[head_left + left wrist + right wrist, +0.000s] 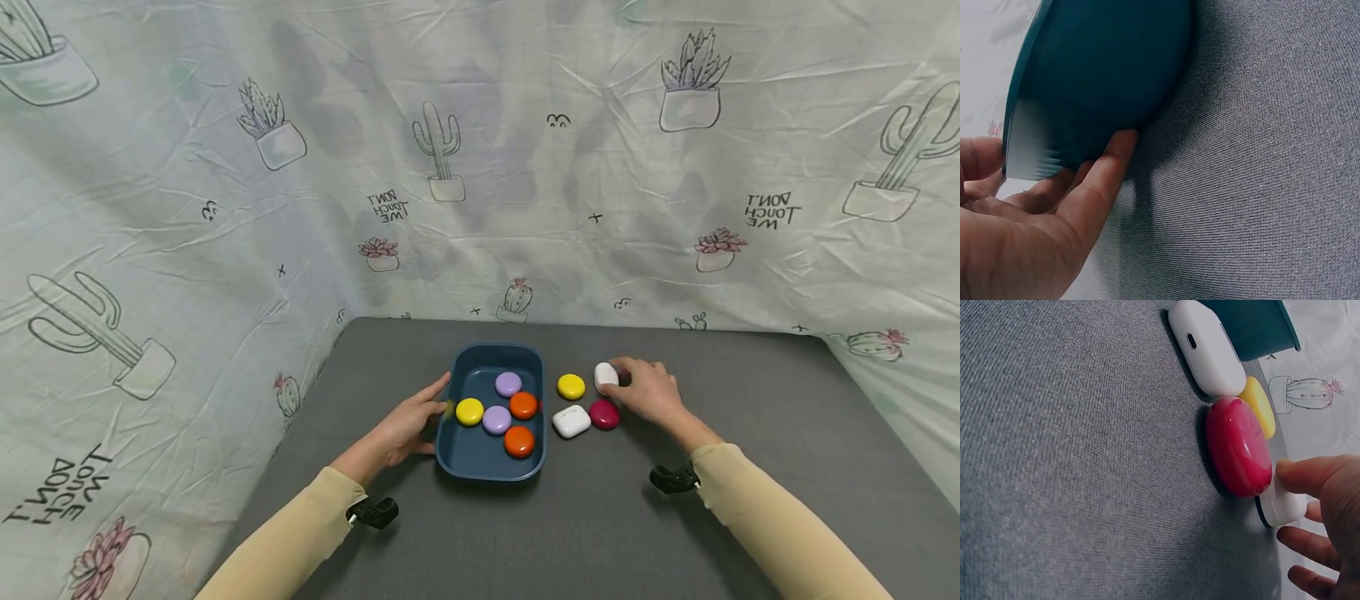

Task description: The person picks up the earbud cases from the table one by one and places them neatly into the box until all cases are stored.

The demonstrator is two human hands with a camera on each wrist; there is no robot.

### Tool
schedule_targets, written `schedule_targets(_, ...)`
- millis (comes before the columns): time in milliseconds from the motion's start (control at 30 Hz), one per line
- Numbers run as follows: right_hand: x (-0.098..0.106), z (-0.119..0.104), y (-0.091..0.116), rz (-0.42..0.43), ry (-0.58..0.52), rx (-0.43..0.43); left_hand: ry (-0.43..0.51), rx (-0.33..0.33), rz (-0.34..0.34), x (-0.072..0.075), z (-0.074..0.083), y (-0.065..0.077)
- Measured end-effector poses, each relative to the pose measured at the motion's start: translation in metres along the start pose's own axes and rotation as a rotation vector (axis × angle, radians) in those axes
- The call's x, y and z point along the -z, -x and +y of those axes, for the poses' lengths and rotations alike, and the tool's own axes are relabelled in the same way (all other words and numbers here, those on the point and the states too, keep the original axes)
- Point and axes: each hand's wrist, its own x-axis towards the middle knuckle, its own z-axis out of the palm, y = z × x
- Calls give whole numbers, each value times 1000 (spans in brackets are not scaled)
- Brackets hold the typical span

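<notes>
My right hand (648, 390) pinches a white earbud case (606, 377) between thumb and fingers, low at the table. In the right wrist view the thumb lies on the near face of this case (1282, 503). Right beside it is a glossy crimson rounded case (604, 414). A second white earbud case (572, 422), with a small port slot, and a glossy yellow disc (571, 387) lie to the left. My left hand (408, 423) touches the left outer wall of a dark blue tray (491, 472). Its fingers are extended along the wall in the left wrist view.
Inside the tray lie a yellow disc (469, 412), two lilac discs (508, 384) and two orange discs (519, 442). The table has a dark grey cloth top (570, 533). A printed cactus curtain (510, 225) hangs behind and at the sides.
</notes>
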Motion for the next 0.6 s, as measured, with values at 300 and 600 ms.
schedule_targets(300,2,5,3,14,7,3,-6,-14,-15,2,-4,-2)
schedule_targets(600,2,10,-2,6,14,32,-14,-21,-17,3,-7,-3)
